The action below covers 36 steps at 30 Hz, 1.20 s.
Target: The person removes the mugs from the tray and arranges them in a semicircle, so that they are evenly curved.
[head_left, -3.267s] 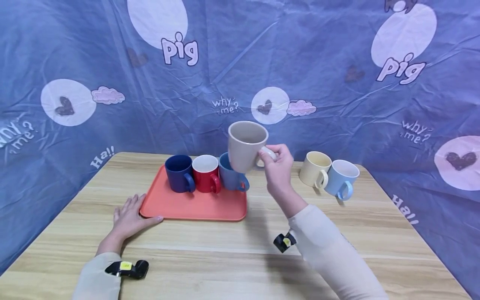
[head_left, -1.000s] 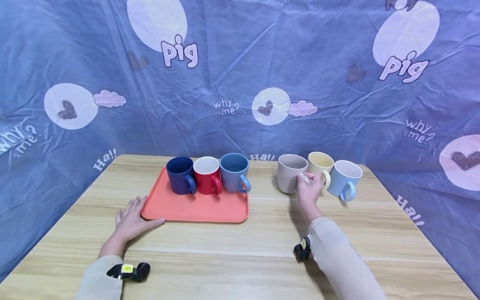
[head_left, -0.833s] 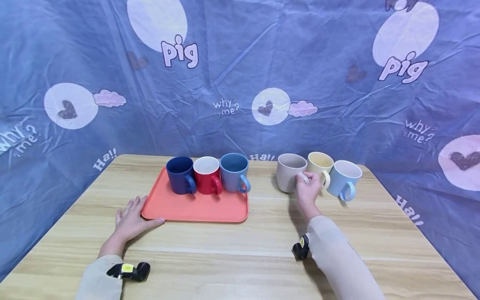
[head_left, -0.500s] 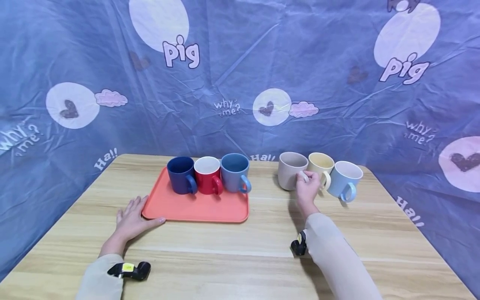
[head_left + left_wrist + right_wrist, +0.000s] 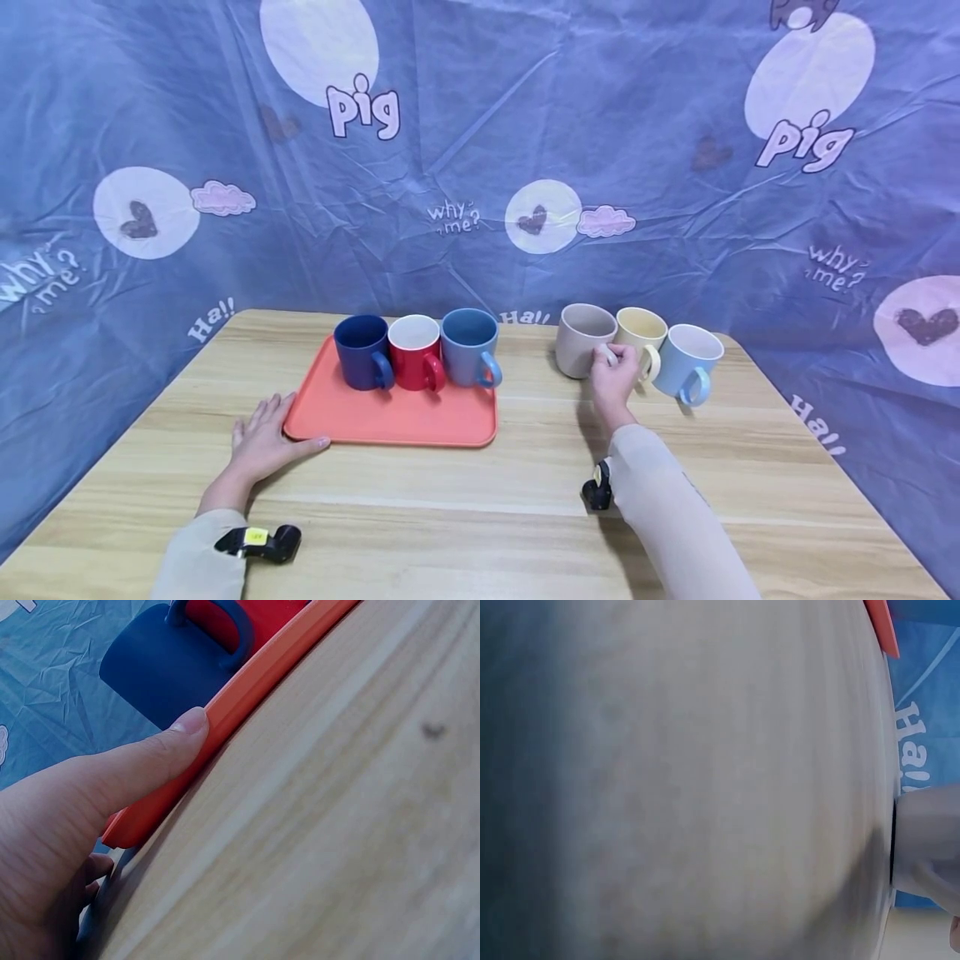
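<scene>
With the thumb and fingers of my right hand I grip the handle of a grey mug. The mug is upright on the table, close beside a pale yellow mug; in the right wrist view the grey mug's base meets the tabletop. My left hand rests at the near left corner of an orange-red tray, fingers spread, and its thumb lies against the tray's front rim. Along the tray's back stand a navy mug, a red mug and a medium blue mug.
A light blue mug stands right of the pale yellow one, its handle toward me. Wooden tabletop stretches in front of the tray and between the two mug groups. A blue printed cloth hangs behind the table.
The grey mug was in the air by the tray's right back corner; my right hand has carried it right and down to the table, then slightly farther back. My left hand stayed put.
</scene>
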Available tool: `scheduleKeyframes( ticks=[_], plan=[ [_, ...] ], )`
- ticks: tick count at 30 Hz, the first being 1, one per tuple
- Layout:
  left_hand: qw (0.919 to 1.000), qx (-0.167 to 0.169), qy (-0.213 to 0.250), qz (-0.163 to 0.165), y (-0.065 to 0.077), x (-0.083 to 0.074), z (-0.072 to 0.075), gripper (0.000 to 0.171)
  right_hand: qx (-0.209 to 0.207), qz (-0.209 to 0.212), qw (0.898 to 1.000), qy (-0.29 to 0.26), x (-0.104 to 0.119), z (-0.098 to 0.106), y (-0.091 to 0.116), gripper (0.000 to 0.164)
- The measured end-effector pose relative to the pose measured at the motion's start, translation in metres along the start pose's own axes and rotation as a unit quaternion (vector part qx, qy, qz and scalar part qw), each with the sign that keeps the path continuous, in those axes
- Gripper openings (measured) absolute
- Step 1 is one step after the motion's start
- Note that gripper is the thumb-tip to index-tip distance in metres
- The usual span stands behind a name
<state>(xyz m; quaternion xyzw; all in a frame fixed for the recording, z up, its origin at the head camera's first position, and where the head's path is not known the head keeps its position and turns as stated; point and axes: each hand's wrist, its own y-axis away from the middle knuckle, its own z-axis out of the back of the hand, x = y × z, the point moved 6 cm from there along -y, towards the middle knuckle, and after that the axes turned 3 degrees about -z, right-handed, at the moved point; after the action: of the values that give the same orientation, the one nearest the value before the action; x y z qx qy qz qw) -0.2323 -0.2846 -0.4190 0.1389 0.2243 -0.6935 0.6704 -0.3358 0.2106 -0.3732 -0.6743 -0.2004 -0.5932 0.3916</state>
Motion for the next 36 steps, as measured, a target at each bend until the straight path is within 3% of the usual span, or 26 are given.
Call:
scheduleKeyframes(
  ticks=[13,36],
  plan=[
    [1.0000,-0.004,-0.002,-0.001,-0.0012,0.0011,-0.0004,0.105,-0.021,0.007,0.999,0.025,-0.0028,0.0021,-0.0020,0.013],
    [1.0000,0.000,-0.001,0.000,-0.0010,0.0024,-0.0006,0.105,0.001,-0.021,0.999,0.038,-0.0023,0.0080,-0.0023,0.017]
  ],
)
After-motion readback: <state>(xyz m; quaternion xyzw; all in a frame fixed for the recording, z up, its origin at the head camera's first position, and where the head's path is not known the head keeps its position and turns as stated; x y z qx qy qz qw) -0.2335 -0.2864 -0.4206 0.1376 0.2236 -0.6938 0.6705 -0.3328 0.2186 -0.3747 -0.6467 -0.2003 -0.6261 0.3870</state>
